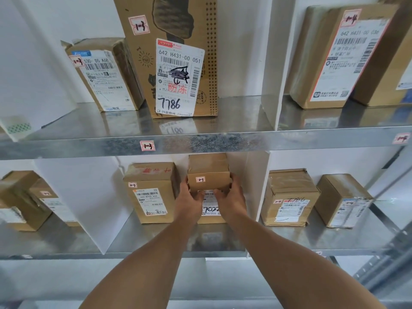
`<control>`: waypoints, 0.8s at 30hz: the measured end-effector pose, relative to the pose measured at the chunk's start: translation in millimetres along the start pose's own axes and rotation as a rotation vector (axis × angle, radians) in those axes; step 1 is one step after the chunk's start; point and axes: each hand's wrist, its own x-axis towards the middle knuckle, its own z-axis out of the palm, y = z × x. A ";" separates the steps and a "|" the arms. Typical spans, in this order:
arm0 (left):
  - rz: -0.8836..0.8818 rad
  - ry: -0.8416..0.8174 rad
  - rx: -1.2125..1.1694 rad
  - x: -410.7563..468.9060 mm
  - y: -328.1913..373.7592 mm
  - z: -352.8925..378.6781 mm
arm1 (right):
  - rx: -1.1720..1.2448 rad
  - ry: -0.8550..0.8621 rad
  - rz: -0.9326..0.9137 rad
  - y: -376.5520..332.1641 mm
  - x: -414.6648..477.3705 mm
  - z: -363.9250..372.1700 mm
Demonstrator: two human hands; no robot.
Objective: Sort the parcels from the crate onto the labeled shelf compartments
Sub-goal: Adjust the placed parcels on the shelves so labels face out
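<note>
**Hazards.** The small brown cardboard box (208, 172), stickered 2-3, is stacked over a lower brown cardboard parcel (211, 211) marked 7022. Both are in the middle compartment of the lower metal shelf (156, 238).
- It cannot be determined whether the box is fully seated. If released off-centre or tilted, it is likely to slide forward off the parcel.
- Fingers at its front lower edge may be trapped, or may drag it outward on withdrawal.
- Its top sits close under the upper metal shelf (223, 142), so lifting risks contact.
- A sideways push could disturb the tall brown cardboard carton (151, 192) just beside it on the left.

**Grip state.** The left grip (189, 198) and right grip (231, 195) are clamped on the small box, one on each side wall. The fingers curl at its lower front corners. The box lies between both grips, above the wrists.
</note>
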 end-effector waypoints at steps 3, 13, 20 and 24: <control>-0.014 -0.021 0.009 -1.3 6.1 -4.6 | -0.023 -0.005 -0.005 -6.3 -2.7 0.1; -0.044 -0.017 0.020 -21.0 14.4 -30.1 | -0.099 0.009 -0.077 -8.0 -35.4 -9.3; -0.049 -0.002 0.119 -62.7 10.0 -51.3 | -0.178 0.006 -0.127 -8.9 -81.4 -11.8; -0.025 -0.005 0.092 -93.8 1.5 -60.9 | -0.224 -0.001 -0.157 -3.3 -119.8 -17.1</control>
